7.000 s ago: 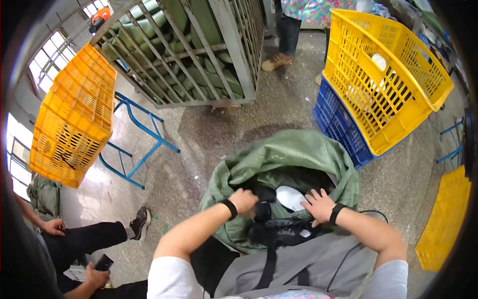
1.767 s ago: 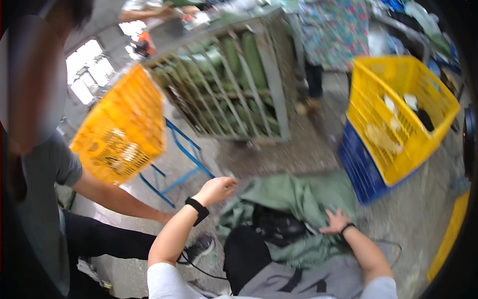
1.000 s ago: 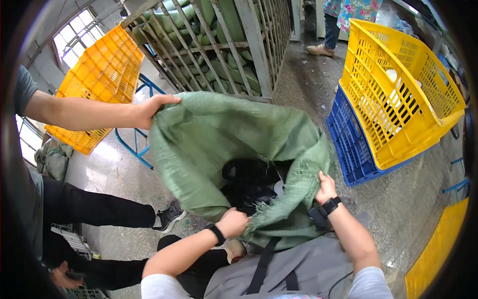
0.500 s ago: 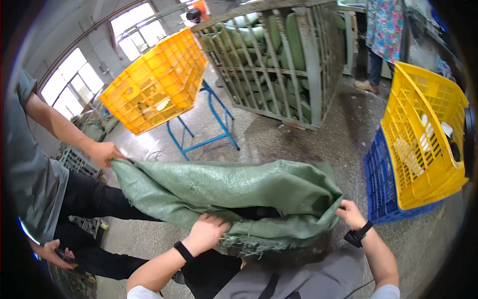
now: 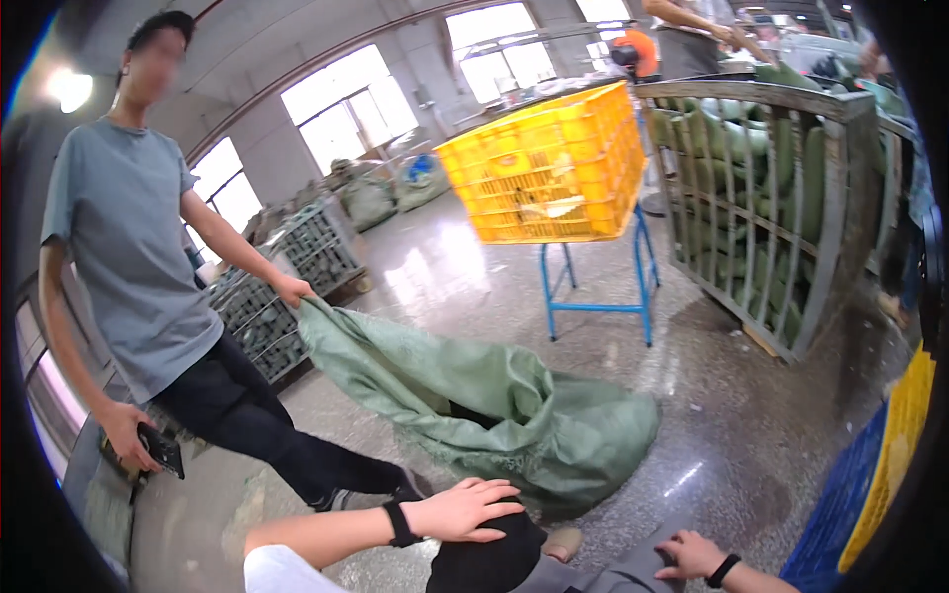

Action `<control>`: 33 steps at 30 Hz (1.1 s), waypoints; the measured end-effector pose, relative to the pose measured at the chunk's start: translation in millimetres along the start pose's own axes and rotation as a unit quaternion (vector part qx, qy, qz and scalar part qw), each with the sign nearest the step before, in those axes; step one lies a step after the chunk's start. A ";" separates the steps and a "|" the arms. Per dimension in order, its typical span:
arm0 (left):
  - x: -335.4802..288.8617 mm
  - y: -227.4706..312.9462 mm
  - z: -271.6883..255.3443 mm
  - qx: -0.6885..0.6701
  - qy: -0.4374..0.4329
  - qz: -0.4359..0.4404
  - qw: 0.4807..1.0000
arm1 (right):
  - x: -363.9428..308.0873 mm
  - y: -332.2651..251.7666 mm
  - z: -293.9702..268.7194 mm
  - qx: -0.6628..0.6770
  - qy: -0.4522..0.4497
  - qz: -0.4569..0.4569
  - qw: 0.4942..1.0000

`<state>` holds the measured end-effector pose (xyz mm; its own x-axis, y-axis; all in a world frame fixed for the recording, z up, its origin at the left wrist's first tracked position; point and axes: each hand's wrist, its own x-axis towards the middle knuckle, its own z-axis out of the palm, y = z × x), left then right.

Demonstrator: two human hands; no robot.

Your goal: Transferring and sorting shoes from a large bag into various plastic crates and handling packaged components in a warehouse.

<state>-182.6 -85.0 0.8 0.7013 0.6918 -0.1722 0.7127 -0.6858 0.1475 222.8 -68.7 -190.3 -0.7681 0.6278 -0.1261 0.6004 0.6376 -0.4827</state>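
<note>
A green woven sack [image 5: 583, 435] slumps on the floor in front of me, its mouth gaping toward my left. A person in a grey-blue T-shirt [image 5: 138, 257] grips one corner of it with one hand [image 5: 293, 290] and has a dark phone [image 5: 161, 450] in the other. Below the sack, my left hand [image 5: 465, 510] lies palm down, fingers spread, on black cloth [image 5: 484, 563] over my knee. My right hand [image 5: 690, 556] rests on my grey-clad thigh [image 5: 633, 563], fingers loosely bent and apart. Neither hand touches the sack.
A yellow crate [image 5: 554, 188] stands on a blue metal stand [image 5: 598, 306]. Right of it is a slatted cage [image 5: 835, 227] full of long green pieces. Yellow and blue crates [image 5: 850, 494] flank my right side. Another cage [image 5: 267, 326] stands behind the person.
Both my hands have let go of the sack's rim and come down to my legs. The sack has sunk to the floor, one corner still pulled up by the other person. My view has swung up and left.
</note>
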 end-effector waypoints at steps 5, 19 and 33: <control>10.0 -19.8 12.9 -0.104 0.000 0.023 0.994 | 41.7 -30.7 17.6 0.021 0.067 -0.096 0.993; -5.5 -29.1 25.4 -0.234 0.084 0.045 0.968 | 102.1 -49.1 47.3 0.258 0.181 -0.224 0.922; 40.8 -44.3 13.9 -0.270 0.043 0.144 0.951 | 80.9 -55.3 44.7 0.268 0.211 -0.182 0.923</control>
<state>-185.8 -29.5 -26.3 0.8510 0.5244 0.0273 0.3789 -0.6491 0.6596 117.5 -73.2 -212.5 -0.6748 0.6055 0.4219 0.0377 0.5992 -0.7997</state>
